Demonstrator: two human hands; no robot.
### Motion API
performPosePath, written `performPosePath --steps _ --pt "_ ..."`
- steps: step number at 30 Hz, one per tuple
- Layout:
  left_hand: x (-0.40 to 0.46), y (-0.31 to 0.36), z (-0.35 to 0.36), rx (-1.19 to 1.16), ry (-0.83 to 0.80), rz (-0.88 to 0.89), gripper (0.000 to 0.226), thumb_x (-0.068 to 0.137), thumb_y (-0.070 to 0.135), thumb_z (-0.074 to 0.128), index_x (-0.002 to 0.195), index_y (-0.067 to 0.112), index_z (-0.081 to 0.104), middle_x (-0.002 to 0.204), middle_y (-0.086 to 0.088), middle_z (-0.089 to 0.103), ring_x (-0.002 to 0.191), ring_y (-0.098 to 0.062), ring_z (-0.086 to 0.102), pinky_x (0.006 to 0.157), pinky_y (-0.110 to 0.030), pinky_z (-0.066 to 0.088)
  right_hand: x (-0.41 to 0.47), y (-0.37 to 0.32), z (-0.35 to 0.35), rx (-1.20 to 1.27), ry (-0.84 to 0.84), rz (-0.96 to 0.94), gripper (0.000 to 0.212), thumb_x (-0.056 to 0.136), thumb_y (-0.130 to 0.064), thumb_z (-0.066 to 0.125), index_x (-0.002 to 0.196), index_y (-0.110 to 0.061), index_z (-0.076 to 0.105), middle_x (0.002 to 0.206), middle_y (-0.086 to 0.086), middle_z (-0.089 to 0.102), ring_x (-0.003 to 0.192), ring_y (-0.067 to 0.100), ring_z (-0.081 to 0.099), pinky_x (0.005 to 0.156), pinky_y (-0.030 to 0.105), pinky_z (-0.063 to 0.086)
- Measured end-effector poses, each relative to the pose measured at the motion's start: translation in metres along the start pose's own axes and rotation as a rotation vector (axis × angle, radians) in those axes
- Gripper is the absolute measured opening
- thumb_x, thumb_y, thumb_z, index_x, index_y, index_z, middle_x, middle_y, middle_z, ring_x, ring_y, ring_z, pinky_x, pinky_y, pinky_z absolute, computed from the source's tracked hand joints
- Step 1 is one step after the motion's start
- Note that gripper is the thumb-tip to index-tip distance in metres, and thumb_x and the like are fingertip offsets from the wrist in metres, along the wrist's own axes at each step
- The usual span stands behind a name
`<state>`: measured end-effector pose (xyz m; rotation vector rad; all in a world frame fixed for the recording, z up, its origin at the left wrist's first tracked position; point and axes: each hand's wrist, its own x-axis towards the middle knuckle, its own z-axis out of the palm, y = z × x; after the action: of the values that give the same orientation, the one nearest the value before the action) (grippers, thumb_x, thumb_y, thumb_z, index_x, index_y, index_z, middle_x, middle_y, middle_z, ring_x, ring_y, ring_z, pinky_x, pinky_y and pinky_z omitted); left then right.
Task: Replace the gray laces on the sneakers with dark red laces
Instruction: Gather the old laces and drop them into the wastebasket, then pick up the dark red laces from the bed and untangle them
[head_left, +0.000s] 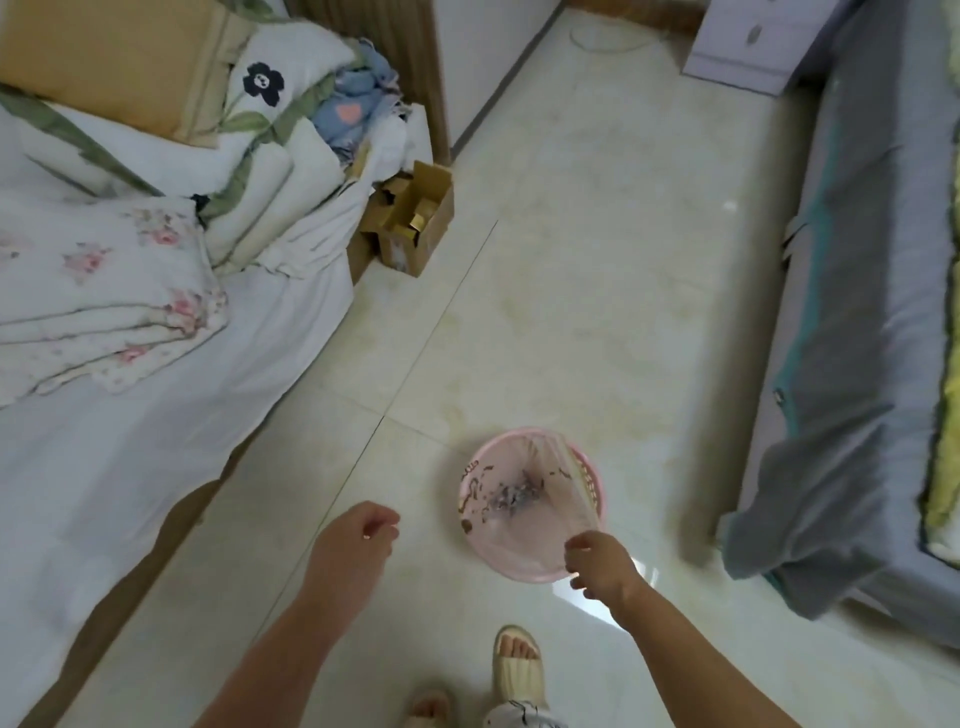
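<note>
No sneakers and no dark red laces are in view. A pink waste basket (591, 466) with a thin plastic liner stands on the tiled floor, and a tangle of grey stuff (515, 494) lies in its bottom; I cannot tell whether it is laces. My right hand (602, 566) hovers over the basket's near rim with its fingers loosely curled, and nothing shows in it. To the left of the basket, above the floor, my left hand (358, 538) hangs with loosely curled fingers and holds nothing.
A bed with folded quilts (104, 291) fills the left side. An open cardboard box (415, 218) stands at its far corner. A grey-covered mattress (857, 364) lies on the right, a pale drawer unit (753, 41) behind it. My slippered feet (517, 660) stand below.
</note>
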<state>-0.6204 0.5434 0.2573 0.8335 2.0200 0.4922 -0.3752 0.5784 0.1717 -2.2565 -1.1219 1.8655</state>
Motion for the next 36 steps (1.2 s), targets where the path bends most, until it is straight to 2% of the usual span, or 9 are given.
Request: performPosePath --steps 4,7,13,16,18,20,23,31,36 --pt "-0.011 0.020 -0.001 0.031 -0.085 0.100 0.031 0.084 -0.001 0.053 0.068 0.025 0.058 0.075 0.000 0.063 0.075 -0.028 0.063 0.073 -0.031 0.046 -0.052 0.010 -0.010 -0.162 0.099 -0.095 0.029 0.088 -0.012 0.048 0.115 -0.012 0.060 0.104 0.005 0.060 0.101 0.026 0.061 0.082 0.027 0.045" --pt "-0.025 0.030 0.000 0.087 -0.192 0.203 0.029 0.085 0.002 0.054 0.069 0.026 0.058 0.076 0.000 0.063 0.077 -0.027 0.061 0.079 -0.035 0.047 -0.100 0.016 -0.015 -0.254 0.183 -0.142 0.032 0.090 -0.015 0.046 0.120 -0.015 0.057 0.123 0.005 0.059 0.110 0.022 0.057 0.084 0.022 0.041" --pt "-0.059 0.050 0.010 0.340 -0.394 0.422 0.012 0.090 0.012 0.052 0.085 0.020 0.060 0.086 -0.001 0.062 0.083 -0.020 0.059 0.066 -0.024 0.041 -0.185 0.055 -0.018 -0.272 0.238 -0.108 0.036 0.092 -0.022 0.047 0.127 -0.017 0.052 0.129 0.005 0.055 0.114 0.020 0.053 0.088 0.021 0.040" --pt "-0.079 0.063 0.024 0.447 -0.452 0.516 0.020 0.089 0.011 0.052 0.076 0.025 0.058 0.085 -0.002 0.062 0.081 -0.020 0.059 0.060 -0.021 0.042 -0.216 0.080 -0.029 -0.264 0.269 -0.072 0.038 0.093 -0.025 0.046 0.130 -0.018 0.049 0.135 0.005 0.049 0.117 0.020 0.051 0.091 0.022 0.040" --pt "-0.094 0.074 0.039 0.509 -0.489 0.571 0.022 0.089 0.010 0.051 0.075 0.026 0.057 0.089 -0.004 0.064 0.083 -0.021 0.060 0.069 -0.027 0.047 -0.235 0.099 -0.040 -0.250 0.315 -0.051 0.038 0.094 -0.027 0.046 0.131 -0.019 0.048 0.137 0.004 0.047 0.118 0.020 0.050 0.092 0.023 0.040" --pt "-0.112 0.086 0.058 0.570 -0.524 0.634 0.019 0.090 0.010 0.050 0.078 0.024 0.057 0.085 -0.002 0.062 0.080 -0.020 0.058 0.072 -0.028 0.044 -0.249 0.120 -0.054 -0.222 0.366 -0.026 0.038 0.094 -0.028 0.046 0.131 -0.021 0.048 0.137 0.003 0.047 0.118 0.020 0.050 0.094 0.025 0.041" --pt "-0.139 0.104 0.095 0.618 -0.582 0.716 0.020 0.090 0.010 0.049 0.081 0.025 0.058 0.082 0.002 0.061 0.074 -0.013 0.056 0.064 -0.023 0.040 -0.264 0.156 -0.081 -0.166 0.416 0.015 0.037 0.093 -0.030 0.047 0.129 -0.021 0.049 0.134 0.004 0.049 0.114 0.020 0.053 0.091 0.024 0.043" --pt "-0.210 0.148 0.223 0.708 -0.646 0.781 0.019 0.090 0.012 0.050 0.102 0.011 0.064 0.103 -0.009 0.066 0.097 -0.024 0.060 0.082 -0.026 0.043 -0.283 0.250 -0.181 -0.091 0.454 0.080 0.038 0.094 -0.030 0.049 0.129 -0.018 0.049 0.134 0.005 0.049 0.115 0.019 0.052 0.091 0.023 0.040" --pt "-0.258 0.167 0.298 0.732 -0.745 0.794 0.014 0.090 0.014 0.049 0.092 0.018 0.063 0.097 -0.007 0.065 0.090 -0.023 0.060 0.081 -0.028 0.046 -0.292 0.294 -0.252 -0.048 0.498 0.116 0.039 0.094 -0.029 0.048 0.131 -0.016 0.049 0.136 0.005 0.048 0.119 0.019 0.050 0.096 0.024 0.039"
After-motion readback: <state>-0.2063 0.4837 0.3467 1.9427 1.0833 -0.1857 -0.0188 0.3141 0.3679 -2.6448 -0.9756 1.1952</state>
